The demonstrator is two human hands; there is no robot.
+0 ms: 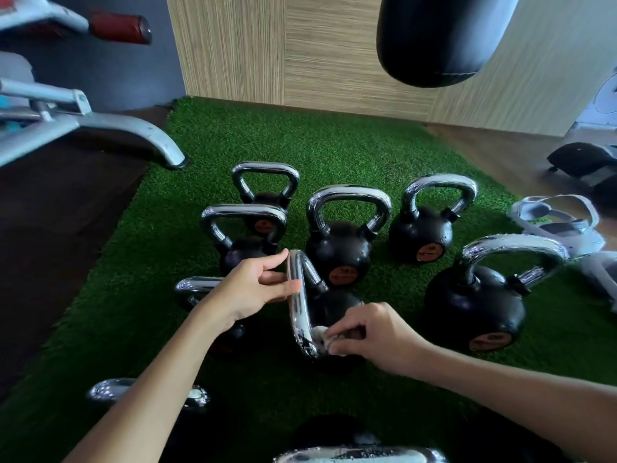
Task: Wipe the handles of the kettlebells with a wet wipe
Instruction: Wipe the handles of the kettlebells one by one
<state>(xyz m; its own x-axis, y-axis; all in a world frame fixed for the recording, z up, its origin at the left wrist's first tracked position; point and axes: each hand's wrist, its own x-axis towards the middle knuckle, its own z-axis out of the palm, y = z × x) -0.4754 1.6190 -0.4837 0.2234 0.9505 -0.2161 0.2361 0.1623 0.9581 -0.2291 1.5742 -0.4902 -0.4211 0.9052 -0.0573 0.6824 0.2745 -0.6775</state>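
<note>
Chrome handle (298, 305) of the black kettlebell (334, 309) in the middle of the green turf mat (334, 145) is pinched near its top by the left hand (253, 289). The right hand (374, 332) grips a crumpled white wet wipe (322, 339), pressed against the handle's lower curve. Other kettlebells (340, 248) stand close around.

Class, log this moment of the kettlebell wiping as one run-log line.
step: wiping handle | left hand: steadies handle top | right hand: presses wipe on lower handle | place: turf
</note>
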